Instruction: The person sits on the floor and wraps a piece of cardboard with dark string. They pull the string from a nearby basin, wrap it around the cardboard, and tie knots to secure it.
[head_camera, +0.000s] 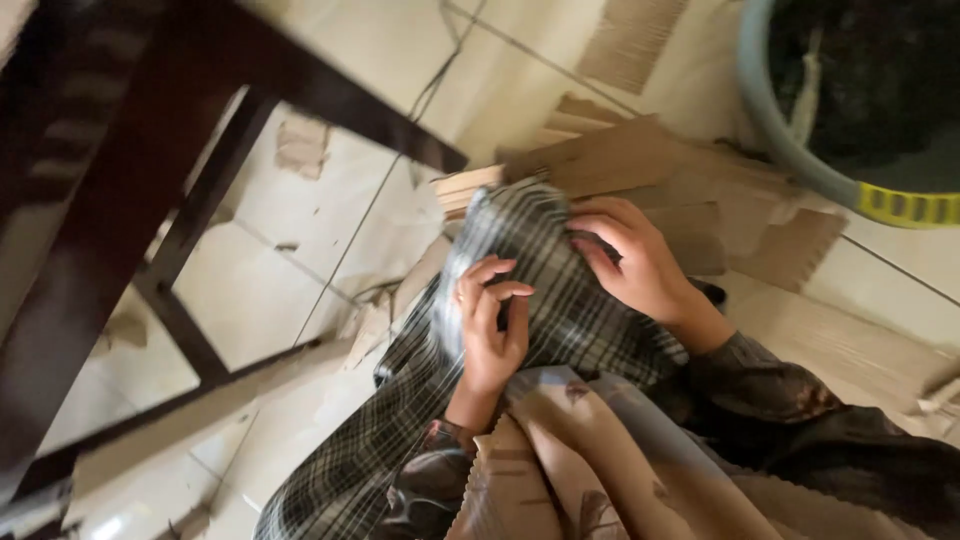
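Cloth (530, 300): lies over the cardboard pieces (640, 165), under both hands.
Left hand (490, 325): on the cloth, beside the right hand (630, 260).
Tub (810, 150): behind the cardboard, on the right.
Chair frame (150, 200): left of the cloth.

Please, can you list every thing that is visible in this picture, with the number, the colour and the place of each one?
checked cloth: one, dark green and white, centre, under both hands
patterned cloth: one, beige, bottom centre
cardboard pieces: several, brown, on the floor at upper right
tub: one, pale blue with a yellow label, top right
wooden frame: one, dark brown, left
tiled floor: pale cream, beneath everything
left hand: one, gripping the checked cloth
right hand: one, gripping the checked cloth
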